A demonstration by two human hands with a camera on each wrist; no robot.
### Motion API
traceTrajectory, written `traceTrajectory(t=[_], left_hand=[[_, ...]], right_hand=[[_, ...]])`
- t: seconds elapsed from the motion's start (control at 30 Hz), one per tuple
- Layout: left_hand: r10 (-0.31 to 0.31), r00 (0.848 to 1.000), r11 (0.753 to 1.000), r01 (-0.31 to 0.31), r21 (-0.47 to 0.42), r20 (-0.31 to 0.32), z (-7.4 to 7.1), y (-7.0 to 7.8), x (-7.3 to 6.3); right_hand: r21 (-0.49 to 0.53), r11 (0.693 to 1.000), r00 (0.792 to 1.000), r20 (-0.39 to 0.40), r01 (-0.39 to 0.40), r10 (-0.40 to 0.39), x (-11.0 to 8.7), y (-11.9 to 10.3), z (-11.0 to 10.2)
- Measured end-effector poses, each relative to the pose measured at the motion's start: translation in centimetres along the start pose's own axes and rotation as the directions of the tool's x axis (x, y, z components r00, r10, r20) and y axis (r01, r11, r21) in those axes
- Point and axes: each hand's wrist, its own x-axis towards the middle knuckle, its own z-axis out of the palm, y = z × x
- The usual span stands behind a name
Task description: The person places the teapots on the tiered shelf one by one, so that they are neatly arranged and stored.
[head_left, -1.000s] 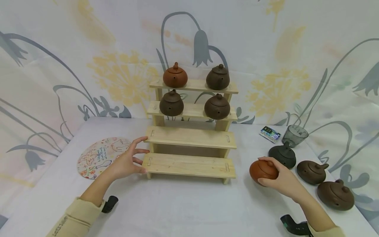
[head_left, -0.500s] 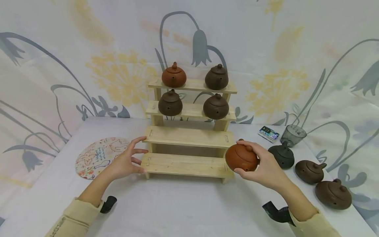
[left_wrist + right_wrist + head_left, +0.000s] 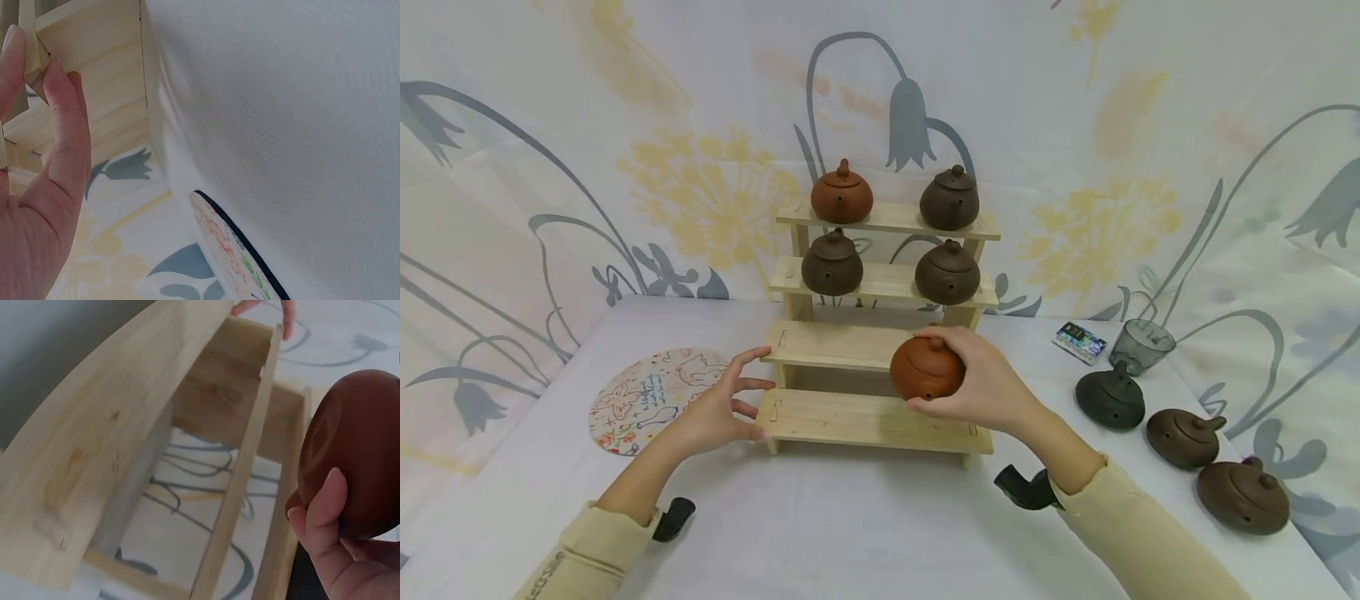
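My right hand (image 3: 973, 375) grips a reddish-brown clay teapot (image 3: 925, 369) in front of the third tier of a stepped wooden display stand (image 3: 850, 418). In the right wrist view the teapot's base (image 3: 322, 434) shows, and my fingers (image 3: 325, 500) curl round its side. A gap to the planks is visible there. My left hand (image 3: 718, 412) holds the left ends of the stand's two lower tiers. In the left wrist view its fingertips (image 3: 55, 78) pinch a plank's end. An orange-brown teapot (image 3: 842, 197) and several dark teapots (image 3: 948, 273) stand on the two upper tiers.
To the right sit a black teapot (image 3: 1110, 398) and two brown teapots (image 3: 1182, 437), with a clear glass cup (image 3: 1141, 347) and a small printed packet (image 3: 1079, 342) behind. A round patterned mat (image 3: 640, 400) lies left. Floral cloth hangs behind.
My right hand has carried the reddish-brown teapot leftward and up from the right side of the table to the stand. My left hand has stayed at the stand's left end.
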Motion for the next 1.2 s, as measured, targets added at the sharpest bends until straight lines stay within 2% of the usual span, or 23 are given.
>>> traceTrajectory(t=[0.27,0.4,0.77,1.03,1.2], left_hand=[[-0.003,1.0,1.0,0.003,0.001,0.004,0.0,-0.1,0.0],[-0.005,1.0,1.0,0.005,0.0,0.006,0.1,-0.2,-0.1],[0.008,1.0,1.0,-0.008,-0.014,0.007,0.0,0.1,-0.2],[-0.005,1.0,1.0,0.005,-0.001,0.001,-0.1,0.0,-0.2],[0.006,1.0,1.0,-0.006,-0.009,0.007,-0.1,0.0,-0.1]], right_hand=[[-0.003,0.997,0.996,0.053,-0.078,0.078,2.8,-0.6,2.7],[-0.029,0.996,0.994,0.064,-0.082,0.084,3.9,-0.9,3.8],[0.021,0.995,0.991,0.096,-0.096,0.094,6.7,-1.3,6.2],[0.069,0.991,0.989,0.109,-0.113,0.105,8.0,-1.8,7.2],[0.112,0.985,0.986,0.117,-0.132,0.119,7.8,-1.6,7.0]])
